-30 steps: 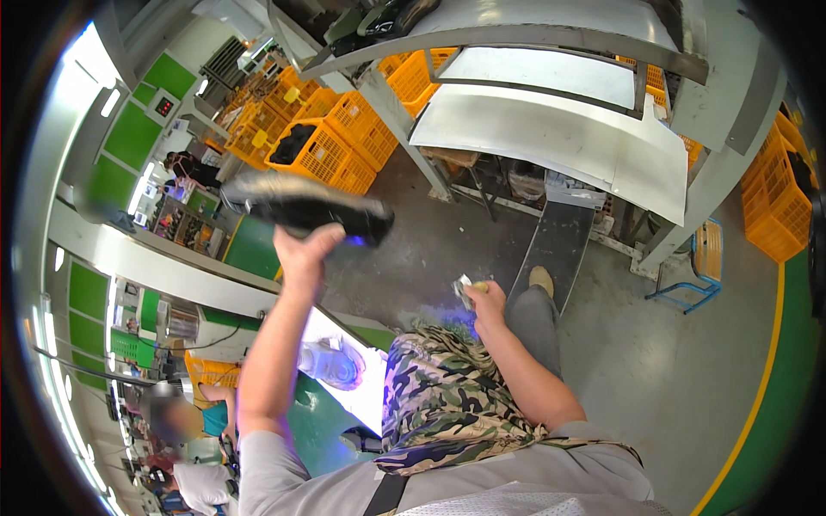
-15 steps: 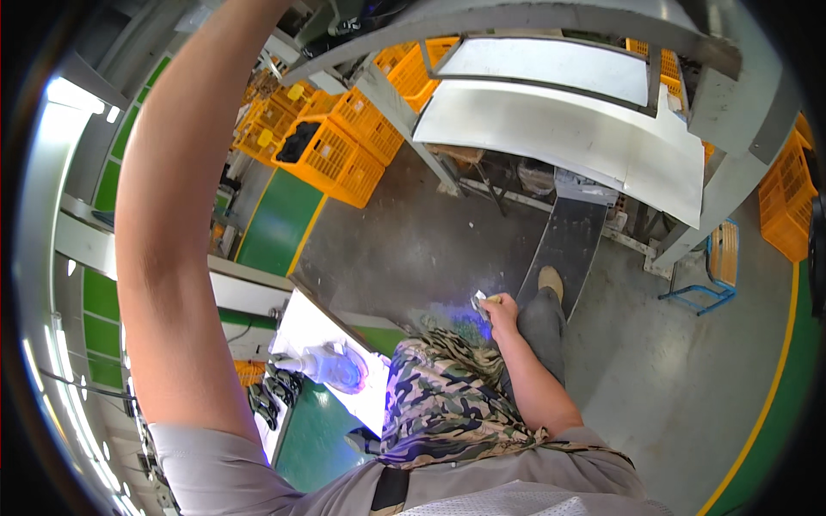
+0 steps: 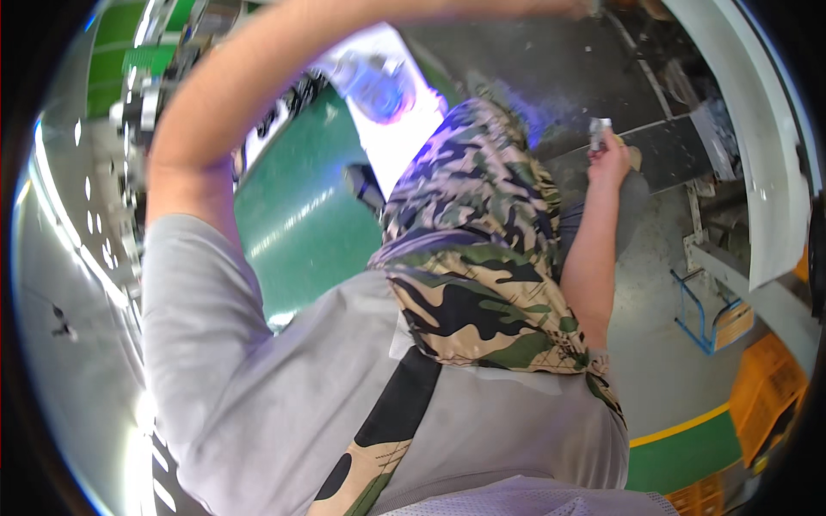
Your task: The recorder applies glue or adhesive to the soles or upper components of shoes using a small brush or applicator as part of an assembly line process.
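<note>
My right hand (image 3: 607,155) is held out low in front of me, closed around a small silvery object (image 3: 599,129) that sticks up from the fingers. My left arm (image 3: 258,77) is raised and arches across the top of the view. Its hand is out of the picture at the upper edge, so what it holds is hidden. Below the arms I see my own body: a camouflage apron (image 3: 482,258) over a grey shirt (image 3: 249,387).
A green surface (image 3: 301,215) and a brightly lit white panel (image 3: 391,129) lie to my left. A white machine frame (image 3: 761,172), a blue stand (image 3: 699,310) and orange crates (image 3: 766,387) stand to the right on grey concrete floor (image 3: 654,344) with a yellow line (image 3: 680,424).
The view has swung down onto my torso. My left arm rose overhead, and its hand, which held a dark object a second ago, left the picture. The right hand keeps its small object.
</note>
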{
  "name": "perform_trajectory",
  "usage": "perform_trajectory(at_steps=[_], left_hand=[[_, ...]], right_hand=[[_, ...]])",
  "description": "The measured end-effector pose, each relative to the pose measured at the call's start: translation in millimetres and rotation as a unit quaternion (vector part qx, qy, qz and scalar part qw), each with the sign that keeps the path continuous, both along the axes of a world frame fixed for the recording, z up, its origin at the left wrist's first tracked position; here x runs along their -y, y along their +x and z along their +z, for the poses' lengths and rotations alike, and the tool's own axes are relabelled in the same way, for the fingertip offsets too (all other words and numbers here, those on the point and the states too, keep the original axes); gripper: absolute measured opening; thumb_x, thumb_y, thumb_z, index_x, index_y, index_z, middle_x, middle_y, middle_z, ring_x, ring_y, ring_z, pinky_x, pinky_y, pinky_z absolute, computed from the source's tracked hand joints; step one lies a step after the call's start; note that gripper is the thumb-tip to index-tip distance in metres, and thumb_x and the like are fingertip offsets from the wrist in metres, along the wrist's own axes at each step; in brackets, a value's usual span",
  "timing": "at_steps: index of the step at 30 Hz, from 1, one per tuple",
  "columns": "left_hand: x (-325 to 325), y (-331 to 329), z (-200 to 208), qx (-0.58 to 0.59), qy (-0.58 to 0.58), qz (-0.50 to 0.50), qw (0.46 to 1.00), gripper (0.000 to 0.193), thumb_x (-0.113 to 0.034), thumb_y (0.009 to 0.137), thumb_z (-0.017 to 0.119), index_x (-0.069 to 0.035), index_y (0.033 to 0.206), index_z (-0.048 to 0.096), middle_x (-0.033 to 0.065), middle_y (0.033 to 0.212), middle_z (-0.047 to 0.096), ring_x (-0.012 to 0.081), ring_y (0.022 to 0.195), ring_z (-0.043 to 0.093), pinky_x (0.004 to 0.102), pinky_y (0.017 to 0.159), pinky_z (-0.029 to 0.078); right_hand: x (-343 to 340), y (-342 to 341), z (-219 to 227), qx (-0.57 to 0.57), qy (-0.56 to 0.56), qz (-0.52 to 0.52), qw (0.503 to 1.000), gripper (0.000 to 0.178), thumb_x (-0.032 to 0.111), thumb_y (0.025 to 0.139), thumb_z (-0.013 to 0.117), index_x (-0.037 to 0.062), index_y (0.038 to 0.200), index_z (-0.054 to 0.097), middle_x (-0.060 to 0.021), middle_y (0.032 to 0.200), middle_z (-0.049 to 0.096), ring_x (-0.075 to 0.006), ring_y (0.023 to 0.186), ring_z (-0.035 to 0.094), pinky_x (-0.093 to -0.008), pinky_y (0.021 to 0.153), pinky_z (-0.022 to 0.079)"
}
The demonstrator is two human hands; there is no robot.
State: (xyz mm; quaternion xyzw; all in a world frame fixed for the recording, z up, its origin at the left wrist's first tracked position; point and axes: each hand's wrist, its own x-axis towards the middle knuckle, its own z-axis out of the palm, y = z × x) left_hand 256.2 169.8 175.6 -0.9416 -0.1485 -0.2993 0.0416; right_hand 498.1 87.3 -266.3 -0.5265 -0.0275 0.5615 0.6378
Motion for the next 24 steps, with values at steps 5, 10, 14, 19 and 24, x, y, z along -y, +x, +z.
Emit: perform_trajectory(at_steps=[5,10,14,19,24], left_hand=[[124,-245,-183,-0.251,-0.349,0.431,0.794,0.053,-0.028,0.069,0.079,-0.010,0.117,0.067,0.0164,0.103,0.070,0.0336,0.094,0.067,0.0427,0.086,0.053],[266,-321,-319,-0.355,-0.391,0.431,0.732,0.065,-0.019,0.072,0.074,-0.006,0.133,0.055,0.0156,0.134,0.056,0.0325,0.125,0.051,0.0472,0.105,0.041],[269,-327,-357,-0.525,-0.301,0.308,0.734,0.064,-0.017,0.077,0.067,-0.005,0.137,0.048,0.0139,0.143,0.045,0.0343,0.138,0.035,0.0558,0.114,0.026],[252,-349,-362,-0.528,-0.296,0.263,0.751,0.055,-0.017,0.075,0.070,-0.004,0.126,0.054,0.0131,0.128,0.054,0.0351,0.131,0.043,0.0539,0.111,0.030],[286,-422,-377,-0.421,-0.488,0.487,0.590,0.050,-0.014,0.068,0.077,-0.004,0.113,0.059,0.0164,0.111,0.066,0.0353,0.108,0.063,0.0467,0.090,0.052]], right_hand=[[-5,-7,10,-0.002,-0.045,0.076,0.996,0.016,0.018,0.086,0.072,0.0090,0.094,0.062,-0.0061,0.083,0.067,-0.0192,0.064,0.064,-0.0310,0.051,0.044],[-6,-20,13,0.049,-0.073,0.113,0.990,0.013,0.019,0.085,0.072,0.0098,0.091,0.065,-0.0038,0.083,0.066,-0.0193,0.072,0.064,-0.0349,0.059,0.044],[-33,-99,62,0.105,-0.025,0.192,0.976,0.012,0.013,0.084,0.072,0.0072,0.090,0.064,-0.0036,0.076,0.064,-0.0154,0.060,0.060,-0.0272,0.048,0.044],[-52,-205,102,0.224,0.071,0.295,0.926,0.016,0.001,0.076,0.074,0.0018,0.090,0.066,-0.0041,0.075,0.063,-0.0118,0.060,0.058,-0.0247,0.052,0.045],[-57,-295,105,0.401,0.190,0.401,0.802,0.016,0.008,0.073,0.080,0.0013,0.081,0.068,-0.0021,0.076,0.067,-0.0088,0.068,0.061,-0.0253,0.063,0.050]])
